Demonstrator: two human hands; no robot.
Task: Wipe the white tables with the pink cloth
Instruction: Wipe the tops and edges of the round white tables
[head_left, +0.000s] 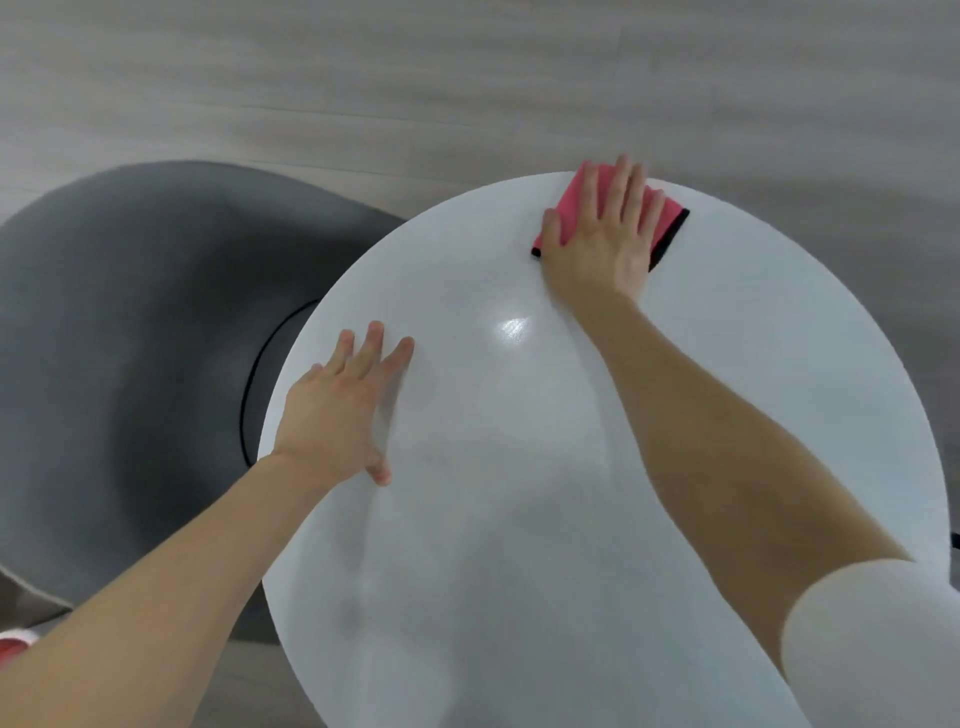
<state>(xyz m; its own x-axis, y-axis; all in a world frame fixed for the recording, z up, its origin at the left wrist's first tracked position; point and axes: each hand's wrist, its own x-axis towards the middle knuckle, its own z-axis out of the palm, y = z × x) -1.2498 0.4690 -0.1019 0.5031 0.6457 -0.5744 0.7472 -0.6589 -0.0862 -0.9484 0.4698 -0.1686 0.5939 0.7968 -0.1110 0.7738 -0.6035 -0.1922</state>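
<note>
A round white table (519, 493) fills the lower right of the head view. Near its far rim lies the pink cloth (569, 213) with a black edge. My right hand (602, 239) lies flat on the cloth with fingers spread, pressing it against the tabletop and hiding most of it. My left hand (343, 405) rests flat on the table's left side, fingers apart, holding nothing.
A grey rounded rug (130, 338) covers the floor left of the table, with the table's dark base ring (254, 384) showing at its edge. Pale wood-look floor (467, 78) lies beyond. A red and white object (13, 647) peeks in at the bottom left.
</note>
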